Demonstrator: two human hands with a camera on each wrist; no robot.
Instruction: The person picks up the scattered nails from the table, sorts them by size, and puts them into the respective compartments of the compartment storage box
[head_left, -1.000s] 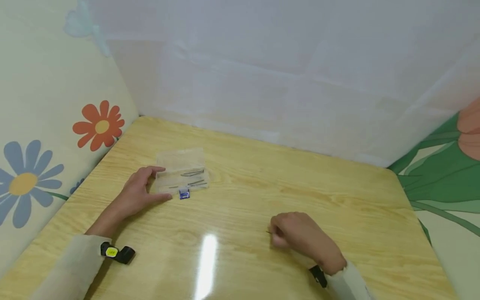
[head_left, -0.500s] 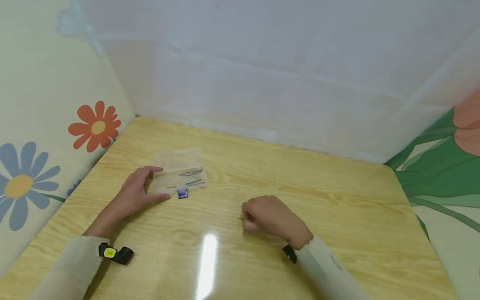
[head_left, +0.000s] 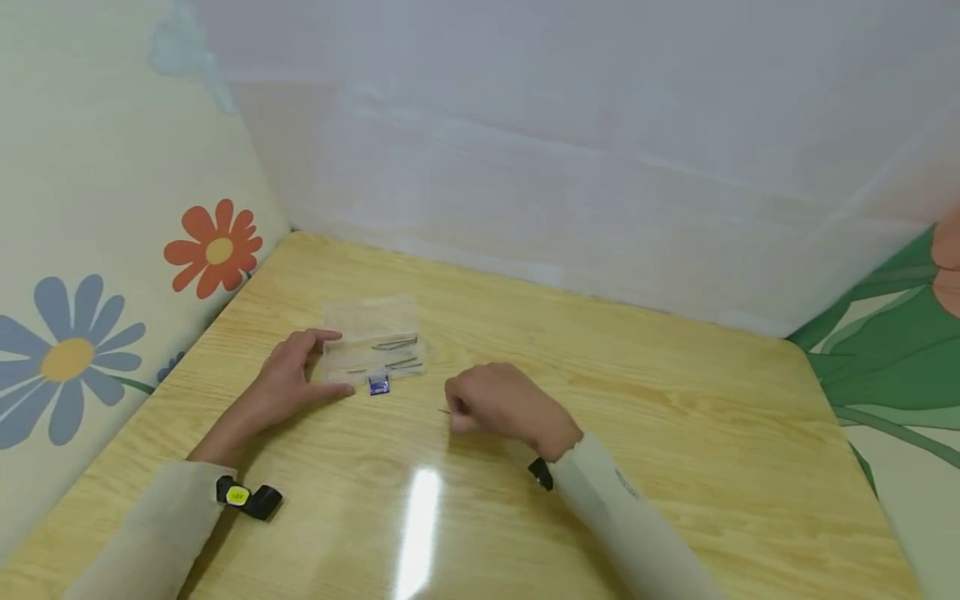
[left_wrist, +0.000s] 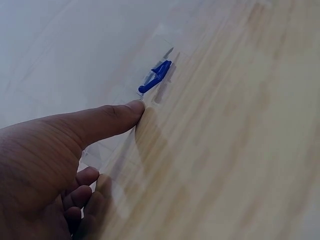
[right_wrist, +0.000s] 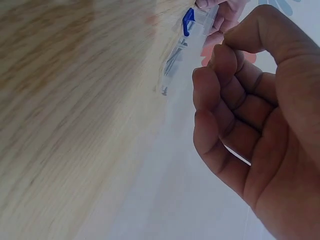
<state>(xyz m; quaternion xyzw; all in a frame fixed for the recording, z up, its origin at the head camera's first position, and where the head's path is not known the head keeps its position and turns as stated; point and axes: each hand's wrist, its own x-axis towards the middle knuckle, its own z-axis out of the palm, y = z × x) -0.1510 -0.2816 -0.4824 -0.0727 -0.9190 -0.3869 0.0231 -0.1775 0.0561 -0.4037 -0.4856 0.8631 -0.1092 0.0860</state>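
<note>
An uncapped clear plastic case [head_left: 337,363] lies on the table with its lid [head_left: 371,315] tipped back. It has a blue latch [head_left: 379,384] at the front, and several thin dark metal rods [head_left: 395,342] lie inside. My left hand [head_left: 281,379] holds the case's left end, thumb along the front and index finger at the back; the thumb tip is by the latch in the left wrist view. To the right of the case, my right hand [head_left: 502,404] pinches a thin metal rod [head_left: 444,410] between thumb and bent index finger. The rod's exact kind is too small to tell.
The wood-grain table [head_left: 675,433] extends right and front of the case, with a bright light reflection [head_left: 417,533] on it. A white sheet [head_left: 562,150] hangs behind. A flower-patterned wall panel [head_left: 97,200] stands at the left, another [head_left: 892,350] at the right.
My right hand has moved left and slightly away from me, bringing the thin metal rod closer to the case. My left hand stays at the case's left end.
</note>
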